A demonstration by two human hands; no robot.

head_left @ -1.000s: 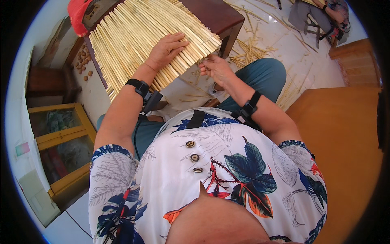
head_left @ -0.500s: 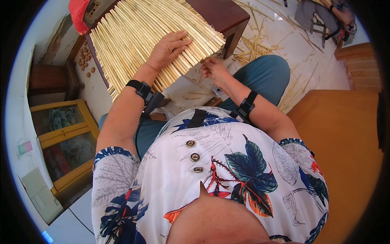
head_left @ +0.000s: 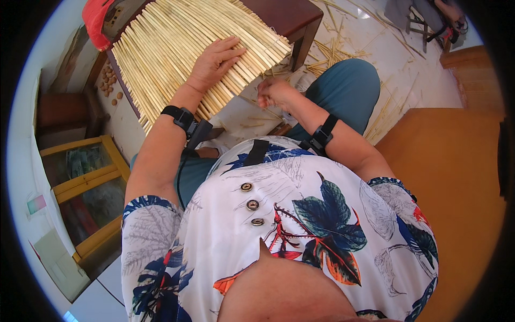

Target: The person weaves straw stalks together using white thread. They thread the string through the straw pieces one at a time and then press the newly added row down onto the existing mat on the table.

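left hand (head_left: 214, 61) spread flat, pressing straw mat (head_left: 177, 48) on the dark wooden table (head_left: 292, 16) | right hand (head_left: 273, 94) curled closed just off the mat's near edge (what it pinches: cannot tell) | loose straws (head_left: 332, 53) on floor

Right hand (head_left: 274, 92) drawn back off the near edge of the straw mat (head_left: 177, 48), from touching it a second ago to hanging apart from it toward five o'clock, fingers curled in over the gap above the right knee (head_left: 343, 86). Left hand (head_left: 214, 61) slid a little toward nine o'clock across the mat, fingers now spread flatter. Mat itself turned slightly, its near corner swung toward three o'clock.
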